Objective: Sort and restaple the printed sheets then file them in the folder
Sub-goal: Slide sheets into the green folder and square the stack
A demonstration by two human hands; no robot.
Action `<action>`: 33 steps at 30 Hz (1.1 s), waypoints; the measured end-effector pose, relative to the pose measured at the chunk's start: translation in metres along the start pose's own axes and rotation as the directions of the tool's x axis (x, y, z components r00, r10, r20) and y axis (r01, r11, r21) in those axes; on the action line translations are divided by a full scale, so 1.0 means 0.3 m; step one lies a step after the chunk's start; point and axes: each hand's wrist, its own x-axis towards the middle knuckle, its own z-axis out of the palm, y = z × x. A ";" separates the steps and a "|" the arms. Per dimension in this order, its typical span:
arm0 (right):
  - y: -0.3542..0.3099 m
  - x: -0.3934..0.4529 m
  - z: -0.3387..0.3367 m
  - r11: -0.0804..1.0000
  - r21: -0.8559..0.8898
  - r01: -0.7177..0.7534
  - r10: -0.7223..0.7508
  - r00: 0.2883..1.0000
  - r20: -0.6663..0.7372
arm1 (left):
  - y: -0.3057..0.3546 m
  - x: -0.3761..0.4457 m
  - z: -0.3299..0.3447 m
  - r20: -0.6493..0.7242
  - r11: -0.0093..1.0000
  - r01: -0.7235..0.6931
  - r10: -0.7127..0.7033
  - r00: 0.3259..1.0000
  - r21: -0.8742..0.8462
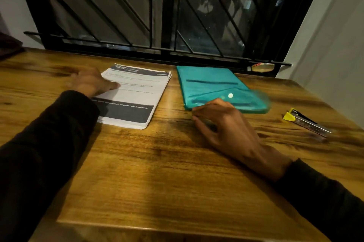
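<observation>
Head view: sheets (134, 94) are lying unsorted, folder (214, 86) snapped closed.
Both hands are holding nothing: left hand (92, 82) is resting on the sheets, right hand (226, 125) loosely curled.

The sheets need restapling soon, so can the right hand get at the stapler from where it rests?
Probably yes. The right hand rests just in front of the folder, and only bare table lies between it and the stapler to its right.

Head camera, looking down-forward, close over table (157, 163).
</observation>
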 end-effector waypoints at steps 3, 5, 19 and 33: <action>0.008 -0.004 0.008 0.996 0.066 -0.061 0.058 0.997 0.052 | 0.000 0.003 -0.004 -0.011 0.998 -0.010 0.010 1.000 -0.058; 0.019 -0.005 0.013 0.990 0.095 -0.105 0.100 0.993 0.058 | 0.004 -0.003 -0.003 -0.012 0.993 -0.029 0.028 1.000 -0.118; 0.022 -0.004 0.017 0.974 0.075 -0.214 0.202 0.969 0.139 | 0.005 0.018 0.008 0.013 0.897 0.077 -0.079 0.997 -0.436; -0.014 0.030 -0.017 0.844 0.410 -0.345 0.415 0.905 -0.093 | 0.106 -0.102 -0.097 -0.370 0.287 -0.346 -0.033 0.928 -0.893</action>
